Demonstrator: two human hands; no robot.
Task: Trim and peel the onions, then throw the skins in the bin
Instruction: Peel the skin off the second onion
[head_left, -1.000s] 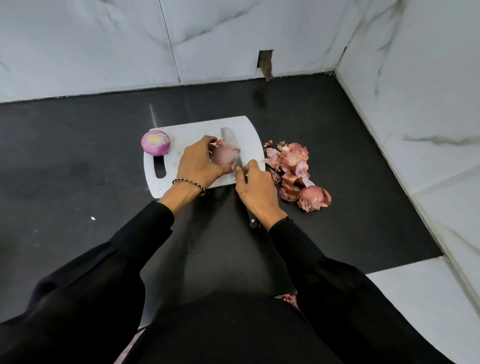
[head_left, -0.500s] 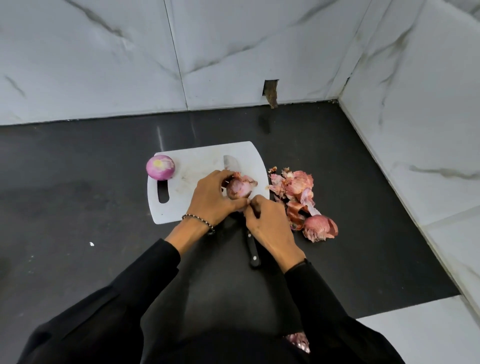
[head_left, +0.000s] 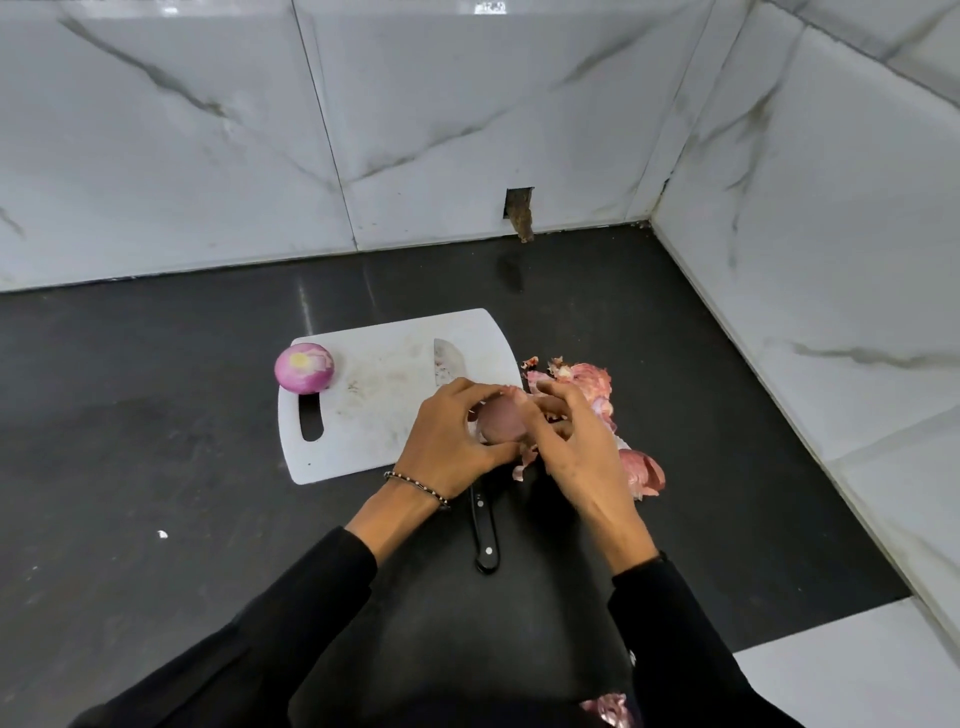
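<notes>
Even, bright light; wide-angle bending at edges.

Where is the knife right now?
In the head view, the knife lies mid-frame: blade on the white cutting board, black handle overhanging the board's near edge onto the dark counter, its middle hidden under the left hand, which holds an onion.

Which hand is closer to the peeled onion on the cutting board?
Left. The left hand sits right of the peeled onion; the right hand lies farther right, past the left.
</notes>
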